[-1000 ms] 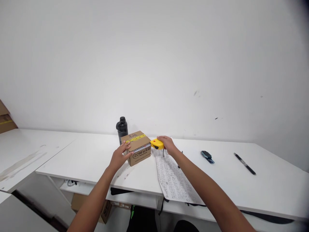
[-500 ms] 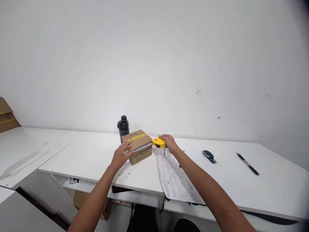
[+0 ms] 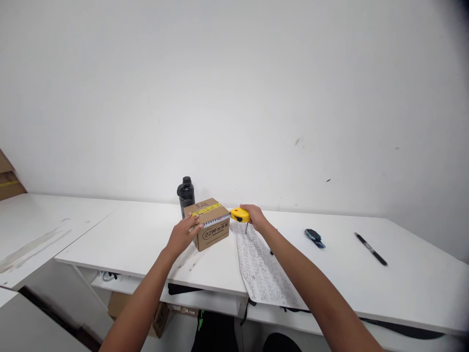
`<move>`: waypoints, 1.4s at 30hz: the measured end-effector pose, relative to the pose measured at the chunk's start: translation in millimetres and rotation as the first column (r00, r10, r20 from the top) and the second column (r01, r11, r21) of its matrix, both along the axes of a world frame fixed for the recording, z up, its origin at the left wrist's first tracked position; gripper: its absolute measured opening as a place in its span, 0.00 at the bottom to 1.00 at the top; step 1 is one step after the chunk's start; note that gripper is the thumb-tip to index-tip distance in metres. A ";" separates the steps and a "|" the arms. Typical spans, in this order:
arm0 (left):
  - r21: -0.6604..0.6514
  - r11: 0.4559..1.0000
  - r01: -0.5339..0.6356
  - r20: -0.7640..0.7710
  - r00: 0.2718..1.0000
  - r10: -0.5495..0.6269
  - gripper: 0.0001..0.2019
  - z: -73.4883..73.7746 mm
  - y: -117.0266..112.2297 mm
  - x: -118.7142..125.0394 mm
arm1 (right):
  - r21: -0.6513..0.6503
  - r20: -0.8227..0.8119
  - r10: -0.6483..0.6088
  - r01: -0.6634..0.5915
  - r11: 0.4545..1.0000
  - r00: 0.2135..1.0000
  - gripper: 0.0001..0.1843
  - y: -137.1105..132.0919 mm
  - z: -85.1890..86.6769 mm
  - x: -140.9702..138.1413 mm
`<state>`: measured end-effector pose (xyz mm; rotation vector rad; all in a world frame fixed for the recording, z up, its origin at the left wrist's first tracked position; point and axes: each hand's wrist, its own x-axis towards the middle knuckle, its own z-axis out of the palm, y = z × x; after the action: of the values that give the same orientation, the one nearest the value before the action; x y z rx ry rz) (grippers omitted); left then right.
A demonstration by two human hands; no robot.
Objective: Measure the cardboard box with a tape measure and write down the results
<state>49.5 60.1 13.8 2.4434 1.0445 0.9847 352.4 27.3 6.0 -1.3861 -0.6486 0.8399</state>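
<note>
A small brown cardboard box (image 3: pixel 216 234) with yellow tape across its top stands on the white table. Along its upper front edge runs the white, numbered tape (image 3: pixel 216 220) of a yellow tape measure (image 3: pixel 239 214). My right hand (image 3: pixel 255 217) is closed round the tape measure's case at the box's right corner, and a black wrist strap dangles below it. At the left corner my left hand (image 3: pixel 184 234) holds the tape's end against the box, fingers on the top and thumb at the front edge. The very tip of the tape is hidden under that hand.
Behind the box stands a dark bottle (image 3: pixel 186 195). A sheet of paper covered in writing (image 3: pixel 262 269) lies under my right forearm. Farther right are a small dark object with a bluish end (image 3: pixel 314 237) and a black pen (image 3: pixel 371 249). Another carton (image 3: pixel 10 183) sits far left.
The numbered tape has turned and lies flatter along the box's edge, so its digits now show. The view has shifted slightly; both hands keep their places at the box.
</note>
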 end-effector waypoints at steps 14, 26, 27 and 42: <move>0.071 0.991 -0.112 -0.277 0.952 0.127 0.16 43.4 -3.9 -3.6 | 0.009 0.071 -0.020 0.020 1.000 0.997 0.13 5.2 21.2 -2.0; 0.149 0.983 -0.103 -0.247 0.959 0.138 0.15 34.6 2.6 -0.3 | -0.005 0.156 -0.023 0.024 1.000 0.987 0.16 42.5 32.9 10.8; 0.150 0.983 -0.104 -0.232 0.963 0.137 0.15 33.3 3.0 0.7 | -0.006 0.164 -0.023 0.024 1.000 0.986 0.17 46.6 32.8 11.8; 0.141 0.955 -0.261 0.023 0.965 0.260 0.14 10.2 3.1 3.9 | -0.057 0.256 0.018 -0.003 0.998 0.966 0.18 72.0 28.1 -2.6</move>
<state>53.3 63.2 24.1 2.4565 1.3663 1.1833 349.9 99.2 34.1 -1.5587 -0.8368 0.6961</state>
